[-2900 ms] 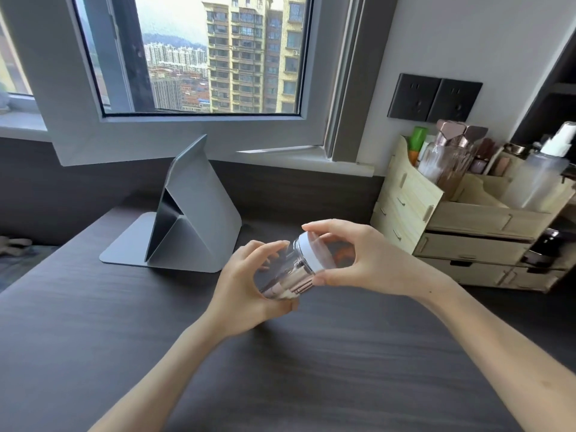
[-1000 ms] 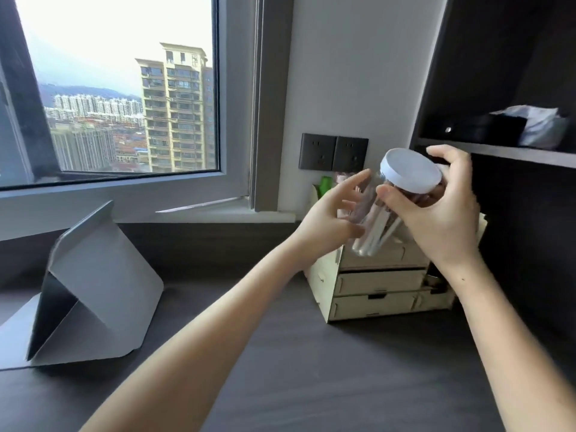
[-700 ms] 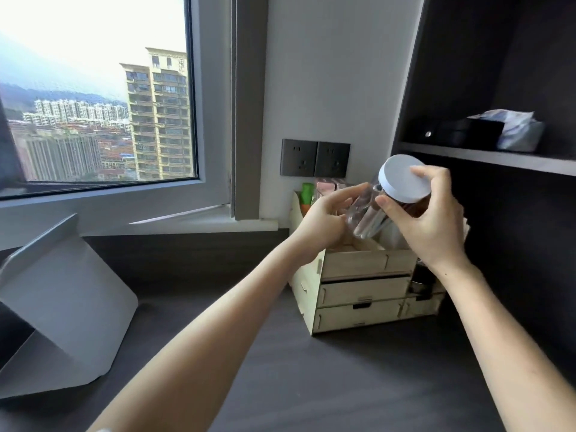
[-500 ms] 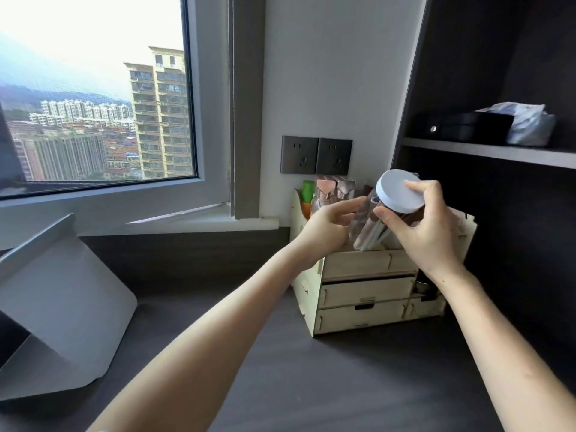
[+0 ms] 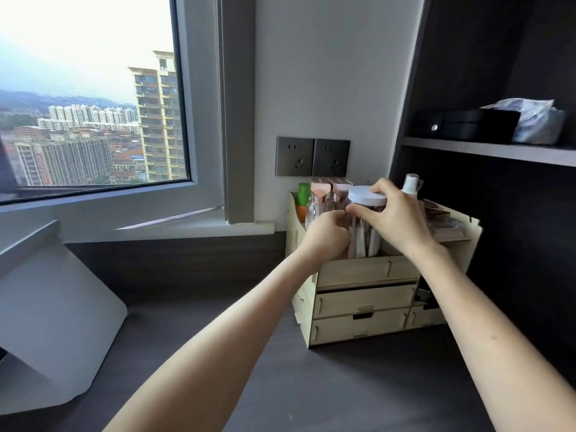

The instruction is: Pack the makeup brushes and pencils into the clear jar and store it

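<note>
We had clear plastic jar w/ white lid (image 5: pixel 365 224) upright in top tray of pale wooden drawer organiser (image 5: pixel 358 302) on dark desk (image 5: pixel 280 385). Left hand (image 5: pixel 328 236) gripped body, right hand (image 5: pixel 394 218) gripped lid rim. Best: seat base flat btwn bottles, then let go.

Two hands (image 5: pixel 325 236), one clear jar (image 5: pixel 364 232), one wooden organizer (image 5: pixel 358 302), two wall sockets (image 5: pixel 312 157).

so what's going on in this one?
A person is putting a clear plastic jar with a white lid into the top tray of a pale wooden desk organiser with drawers. The right hand grips the lid and upper wall; the left hand holds the jar's side. The jar stands upright, lid on, with brushes and pencils visible inside. Both hands are on it, so it is not released yet.
</note>
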`<action>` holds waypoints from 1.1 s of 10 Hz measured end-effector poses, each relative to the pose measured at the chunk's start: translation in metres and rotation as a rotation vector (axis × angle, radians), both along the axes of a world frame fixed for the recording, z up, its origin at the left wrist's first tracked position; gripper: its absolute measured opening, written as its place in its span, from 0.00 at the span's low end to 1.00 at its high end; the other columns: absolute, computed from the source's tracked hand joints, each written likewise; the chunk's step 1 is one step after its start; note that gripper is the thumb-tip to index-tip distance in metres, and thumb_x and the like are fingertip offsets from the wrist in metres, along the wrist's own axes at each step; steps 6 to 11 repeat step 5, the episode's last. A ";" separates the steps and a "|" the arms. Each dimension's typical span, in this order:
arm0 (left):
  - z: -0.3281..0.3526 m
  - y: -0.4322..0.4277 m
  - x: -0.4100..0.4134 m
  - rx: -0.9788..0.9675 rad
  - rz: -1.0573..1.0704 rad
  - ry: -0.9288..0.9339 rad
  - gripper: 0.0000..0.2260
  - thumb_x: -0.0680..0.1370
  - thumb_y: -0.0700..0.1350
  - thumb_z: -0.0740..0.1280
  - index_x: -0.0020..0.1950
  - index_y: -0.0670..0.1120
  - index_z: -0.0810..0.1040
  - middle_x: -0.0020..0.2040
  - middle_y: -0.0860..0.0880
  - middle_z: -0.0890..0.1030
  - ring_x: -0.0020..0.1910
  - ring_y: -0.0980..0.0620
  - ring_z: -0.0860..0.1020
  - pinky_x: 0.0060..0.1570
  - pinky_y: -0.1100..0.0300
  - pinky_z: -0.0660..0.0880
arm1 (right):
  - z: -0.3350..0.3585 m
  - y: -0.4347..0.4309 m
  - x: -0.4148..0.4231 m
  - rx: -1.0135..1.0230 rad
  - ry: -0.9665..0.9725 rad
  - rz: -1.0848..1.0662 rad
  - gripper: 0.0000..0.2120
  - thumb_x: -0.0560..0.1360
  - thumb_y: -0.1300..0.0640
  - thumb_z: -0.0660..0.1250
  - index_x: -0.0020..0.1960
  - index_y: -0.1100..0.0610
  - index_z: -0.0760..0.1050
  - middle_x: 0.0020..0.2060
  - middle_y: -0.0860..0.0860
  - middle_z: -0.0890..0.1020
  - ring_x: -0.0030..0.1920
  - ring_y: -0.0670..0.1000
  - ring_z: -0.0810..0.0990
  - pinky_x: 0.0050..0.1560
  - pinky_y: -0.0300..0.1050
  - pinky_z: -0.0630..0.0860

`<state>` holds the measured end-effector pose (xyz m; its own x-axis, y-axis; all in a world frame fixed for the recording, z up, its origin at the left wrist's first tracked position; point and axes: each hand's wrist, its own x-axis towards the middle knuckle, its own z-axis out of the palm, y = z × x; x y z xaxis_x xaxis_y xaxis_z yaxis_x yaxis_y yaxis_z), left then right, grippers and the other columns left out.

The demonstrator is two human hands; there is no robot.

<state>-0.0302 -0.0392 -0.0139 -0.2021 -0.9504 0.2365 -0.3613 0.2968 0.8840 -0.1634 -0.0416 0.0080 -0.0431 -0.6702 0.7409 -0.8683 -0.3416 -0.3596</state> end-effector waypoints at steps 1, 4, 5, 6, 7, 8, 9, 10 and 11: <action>-0.002 -0.003 0.000 0.001 -0.007 0.021 0.27 0.71 0.30 0.54 0.68 0.43 0.71 0.59 0.41 0.78 0.57 0.43 0.77 0.57 0.48 0.76 | -0.002 -0.001 0.002 -0.043 0.037 -0.071 0.24 0.67 0.42 0.71 0.52 0.60 0.75 0.47 0.60 0.83 0.47 0.61 0.79 0.41 0.48 0.71; 0.006 0.014 0.018 0.027 -0.043 0.084 0.26 0.72 0.28 0.54 0.69 0.41 0.70 0.56 0.44 0.78 0.56 0.43 0.78 0.56 0.47 0.77 | -0.001 0.016 0.020 -0.127 0.231 -0.414 0.26 0.70 0.39 0.66 0.54 0.60 0.76 0.49 0.62 0.75 0.47 0.64 0.77 0.34 0.47 0.66; 0.007 0.023 0.047 -0.029 0.013 0.231 0.23 0.72 0.25 0.55 0.65 0.39 0.73 0.50 0.48 0.78 0.52 0.48 0.78 0.58 0.50 0.76 | 0.001 0.038 0.025 -0.349 0.051 -0.235 0.17 0.73 0.46 0.66 0.48 0.60 0.79 0.42 0.59 0.79 0.41 0.61 0.79 0.34 0.43 0.66; 0.007 0.023 0.047 -0.029 0.013 0.231 0.23 0.72 0.25 0.55 0.65 0.39 0.73 0.50 0.48 0.78 0.52 0.48 0.78 0.58 0.50 0.76 | 0.001 0.038 0.025 -0.349 0.051 -0.235 0.17 0.73 0.46 0.66 0.48 0.60 0.79 0.42 0.59 0.79 0.41 0.61 0.79 0.34 0.43 0.66; 0.007 0.023 0.047 -0.029 0.013 0.231 0.23 0.72 0.25 0.55 0.65 0.39 0.73 0.50 0.48 0.78 0.52 0.48 0.78 0.58 0.50 0.76 | 0.001 0.038 0.025 -0.349 0.051 -0.235 0.17 0.73 0.46 0.66 0.48 0.60 0.79 0.42 0.59 0.79 0.41 0.61 0.79 0.34 0.43 0.66; 0.007 0.023 0.047 -0.029 0.013 0.231 0.23 0.72 0.25 0.55 0.65 0.39 0.73 0.50 0.48 0.78 0.52 0.48 0.78 0.58 0.50 0.76 | 0.001 0.038 0.025 -0.349 0.051 -0.235 0.17 0.73 0.46 0.66 0.48 0.60 0.79 0.42 0.59 0.79 0.41 0.61 0.79 0.34 0.43 0.66; 0.007 0.023 0.047 -0.029 0.013 0.231 0.23 0.72 0.25 0.55 0.65 0.39 0.73 0.50 0.48 0.78 0.52 0.48 0.78 0.58 0.50 0.76 | 0.001 0.038 0.025 -0.349 0.051 -0.235 0.17 0.73 0.46 0.66 0.48 0.60 0.79 0.42 0.59 0.79 0.41 0.61 0.79 0.34 0.43 0.66; 0.007 0.023 0.047 -0.029 0.013 0.231 0.23 0.72 0.25 0.55 0.65 0.39 0.73 0.50 0.48 0.78 0.52 0.48 0.78 0.58 0.50 0.76 | 0.001 0.038 0.025 -0.349 0.051 -0.235 0.17 0.73 0.46 0.66 0.48 0.60 0.79 0.42 0.59 0.79 0.41 0.61 0.79 0.34 0.43 0.66; 0.007 0.023 0.047 -0.029 0.013 0.231 0.23 0.72 0.25 0.55 0.65 0.39 0.73 0.50 0.48 0.78 0.52 0.48 0.78 0.58 0.50 0.76 | 0.001 0.038 0.025 -0.349 0.051 -0.235 0.17 0.73 0.46 0.66 0.48 0.60 0.79 0.42 0.59 0.79 0.41 0.61 0.79 0.34 0.43 0.66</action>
